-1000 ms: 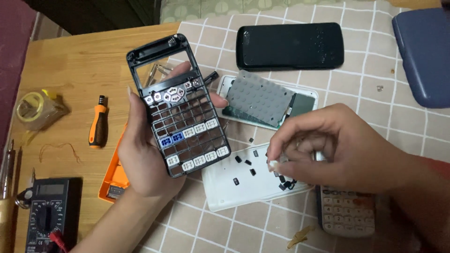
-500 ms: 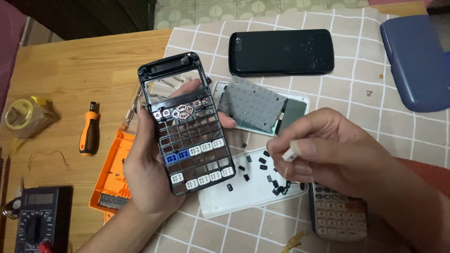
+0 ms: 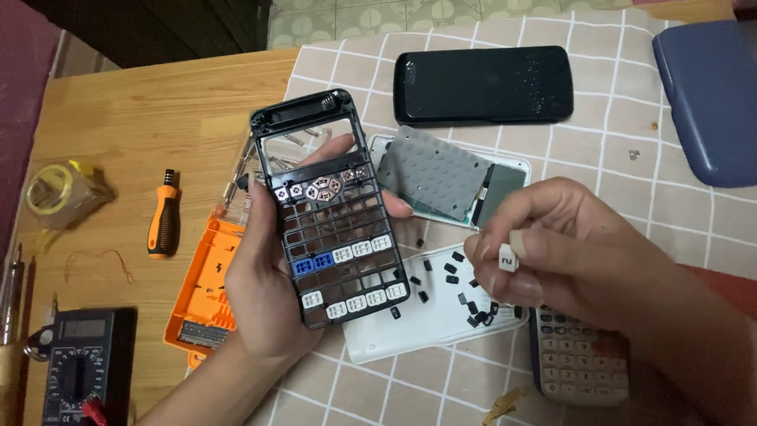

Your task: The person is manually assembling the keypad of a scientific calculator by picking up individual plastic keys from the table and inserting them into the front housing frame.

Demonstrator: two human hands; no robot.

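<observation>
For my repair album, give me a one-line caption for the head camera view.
Left hand holds a black calculator front frame while right hand pinches a small white key.

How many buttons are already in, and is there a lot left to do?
About a dozen white and two blue keys sit in the black keypad frame held by the left hand. The right hand pinches one white key. Many slots are empty, and loose black keys lie on the white shell.
</observation>
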